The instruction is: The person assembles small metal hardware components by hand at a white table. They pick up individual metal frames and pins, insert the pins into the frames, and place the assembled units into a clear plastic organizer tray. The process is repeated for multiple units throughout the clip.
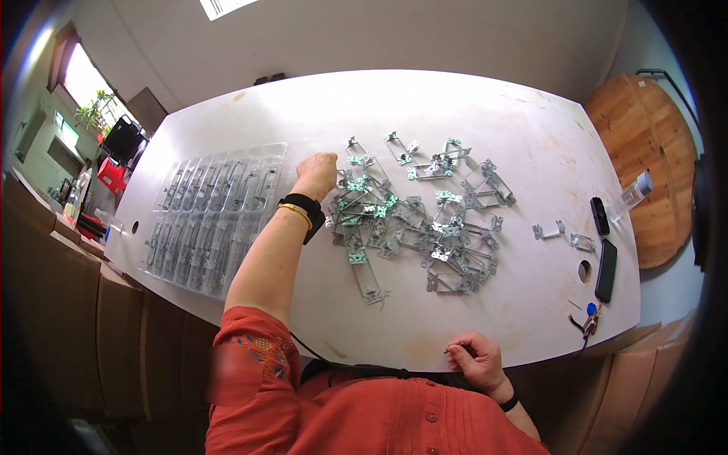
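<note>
Metal brackets (443,250) lie heaped, silvery and glinting.

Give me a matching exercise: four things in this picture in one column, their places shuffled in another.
1. Clear tray
2. Left hand
3. Right hand
4. Pile of metal brackets

A. At the near edge of the white table
B. Right of the table's middle line or around it, heaped loosely
C. On the table's left part, its compartments holding metal parts
D. In the strip between tray and pile

Pairs: 1-C, 2-D, 3-A, 4-B
</note>
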`<state>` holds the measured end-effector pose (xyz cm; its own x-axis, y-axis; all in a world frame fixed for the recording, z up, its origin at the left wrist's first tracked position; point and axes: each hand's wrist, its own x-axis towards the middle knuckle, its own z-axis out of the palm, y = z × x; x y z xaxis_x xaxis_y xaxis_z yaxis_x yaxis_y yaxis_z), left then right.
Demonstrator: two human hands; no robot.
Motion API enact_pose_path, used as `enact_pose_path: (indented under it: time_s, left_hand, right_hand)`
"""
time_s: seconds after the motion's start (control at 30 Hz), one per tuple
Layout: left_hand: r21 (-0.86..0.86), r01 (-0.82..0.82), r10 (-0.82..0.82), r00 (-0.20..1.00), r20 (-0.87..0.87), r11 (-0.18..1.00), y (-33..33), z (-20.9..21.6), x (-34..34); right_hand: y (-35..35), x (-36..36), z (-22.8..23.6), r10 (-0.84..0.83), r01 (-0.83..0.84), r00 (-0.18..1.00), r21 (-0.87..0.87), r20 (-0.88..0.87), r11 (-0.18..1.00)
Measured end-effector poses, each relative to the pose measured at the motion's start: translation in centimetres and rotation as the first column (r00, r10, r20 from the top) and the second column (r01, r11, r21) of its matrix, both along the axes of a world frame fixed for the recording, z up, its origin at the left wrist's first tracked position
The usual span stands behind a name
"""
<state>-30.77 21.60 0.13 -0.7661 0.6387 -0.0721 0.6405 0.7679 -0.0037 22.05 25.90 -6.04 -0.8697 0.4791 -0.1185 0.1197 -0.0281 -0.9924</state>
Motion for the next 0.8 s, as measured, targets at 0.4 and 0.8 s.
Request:
enact_pose_path:
  time_s: [0.4, 0.8]
  left_hand:
    - [0.083, 0.098, -0.099, 0.995, 0.004, 0.992, 1.4, 2.9, 3.0]
    - [-0.078, 0.003, -0.007, 0.999, -0.049, 0.997, 0.9, 3.8, 3.1]
  right_hand:
    - [-0.1, 0.1, -0.2, -0.039, 0.038, 0.999, 0.027, 0.015, 0.999]
    - [-0.3, -0.1, 0.1, -0.04, 0.04, 0.999, 0.054, -0.002, 0.998]
